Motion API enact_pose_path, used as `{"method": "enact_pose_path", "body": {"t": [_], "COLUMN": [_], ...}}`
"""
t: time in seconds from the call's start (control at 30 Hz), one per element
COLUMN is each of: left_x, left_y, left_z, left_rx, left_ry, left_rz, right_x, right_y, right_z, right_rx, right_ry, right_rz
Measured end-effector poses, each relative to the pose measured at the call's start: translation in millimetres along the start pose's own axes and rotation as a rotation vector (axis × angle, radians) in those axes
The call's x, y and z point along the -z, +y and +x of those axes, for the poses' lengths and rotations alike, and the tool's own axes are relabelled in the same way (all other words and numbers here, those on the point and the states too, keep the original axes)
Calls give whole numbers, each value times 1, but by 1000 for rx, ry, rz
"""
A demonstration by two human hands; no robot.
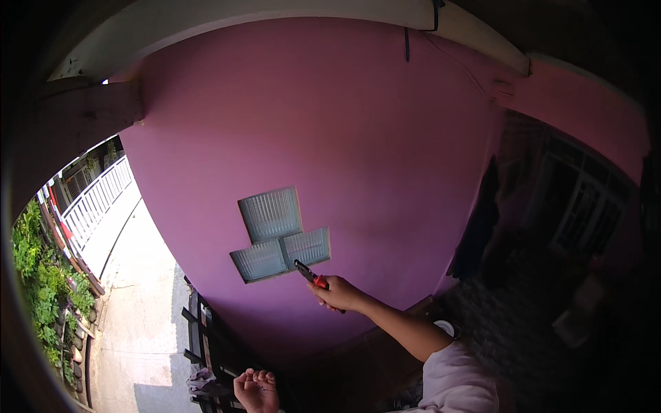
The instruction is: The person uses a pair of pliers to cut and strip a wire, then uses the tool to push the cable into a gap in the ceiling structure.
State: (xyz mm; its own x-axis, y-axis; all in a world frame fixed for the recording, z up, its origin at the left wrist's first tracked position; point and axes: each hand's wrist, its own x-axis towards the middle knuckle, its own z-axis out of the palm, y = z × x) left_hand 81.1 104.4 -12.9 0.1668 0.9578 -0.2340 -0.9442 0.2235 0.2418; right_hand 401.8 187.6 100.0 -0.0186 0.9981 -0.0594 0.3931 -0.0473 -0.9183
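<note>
A pink wall (pixel 330 138) fills the centre of the frame, with three ribbed glass blocks (pixel 279 234) set into it just below the middle. The right hand (pixel 337 294) is closed around red-handled pliers (pixel 311 275) (tip at the blocks' lower right edge). At the bottom edge, the left hand (pixel 256 389) holds nothing, its fingers loosely curled, above a dark railing (pixel 206 330).
</note>
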Motion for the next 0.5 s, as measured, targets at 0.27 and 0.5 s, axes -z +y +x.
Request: {"method": "enact_pose_path", "body": {"t": [0.27, 0.5], "left_x": [-46, -69], "left_y": [-46, -62], "left_z": [42, 31], "left_rx": [121, 227], "left_ry": [-85, -153], "left_rz": [-23, -88], "right_x": [-24, -37], "right_y": [-46, -31], "right_z": [-94, -100], "right_rx": [-284, -430], "right_ry": [-519, -618], "right_rz": [32, -146]}}
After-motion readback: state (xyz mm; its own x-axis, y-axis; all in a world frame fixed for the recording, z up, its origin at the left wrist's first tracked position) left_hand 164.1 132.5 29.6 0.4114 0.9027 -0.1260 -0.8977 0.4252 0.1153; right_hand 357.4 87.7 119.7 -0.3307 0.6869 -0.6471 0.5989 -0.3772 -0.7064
